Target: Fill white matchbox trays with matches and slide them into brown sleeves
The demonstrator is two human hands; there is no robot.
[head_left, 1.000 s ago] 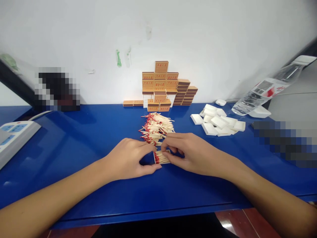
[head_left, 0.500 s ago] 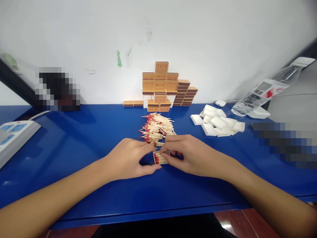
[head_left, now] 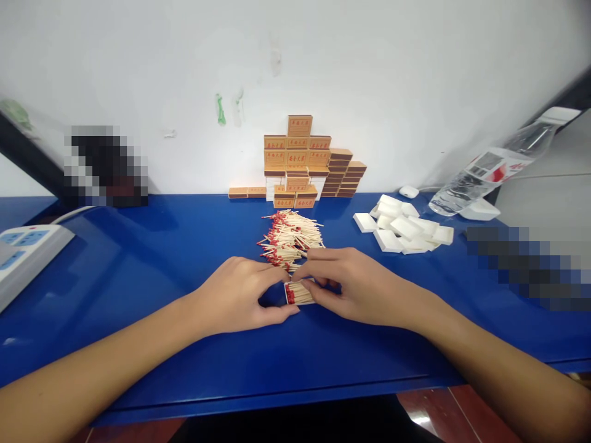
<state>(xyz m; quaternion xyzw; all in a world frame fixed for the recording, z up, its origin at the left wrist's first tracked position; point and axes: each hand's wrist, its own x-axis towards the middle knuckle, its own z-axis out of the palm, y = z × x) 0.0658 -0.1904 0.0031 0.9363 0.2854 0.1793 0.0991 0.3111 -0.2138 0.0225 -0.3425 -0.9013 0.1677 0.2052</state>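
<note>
Tray as clock centre, twelve toward the whitewashed wall. We work at a glossy blue tabletop. Our left hand comes in from nine, thumb and forefinger bracketing the left end of a small white cardboard tray, apparently pinching it steady. In the tray, pale wooden matches with red heads lie side by side, heads toward nine.

Our right hand comes in from three, fingers curled and tips at the tray's far edge and over the matches. Whether it pinches a match we cannot tell (the fingertips hide the spot).

At twelve, just beyond the tray: a loose heap of red-tipped matches, heads mostly toward nine. Farther out at twelve, against the wall, a stepped stack of orange-and-brown printed matchboxes; shorter brown-sided columns of boxes adjoin it toward one, and a low pair of boxes sits at eleven. At two, a jumbled pile of white cardboard trays; beyond it leans a clear plastic bottle.

Progress, by our reading: this tray looks well filled, though our right hand covers its other end. The large heap and the piled trays suggest plenty is left. Whether the stacked boxes contain matches, we cannot tell.
</note>
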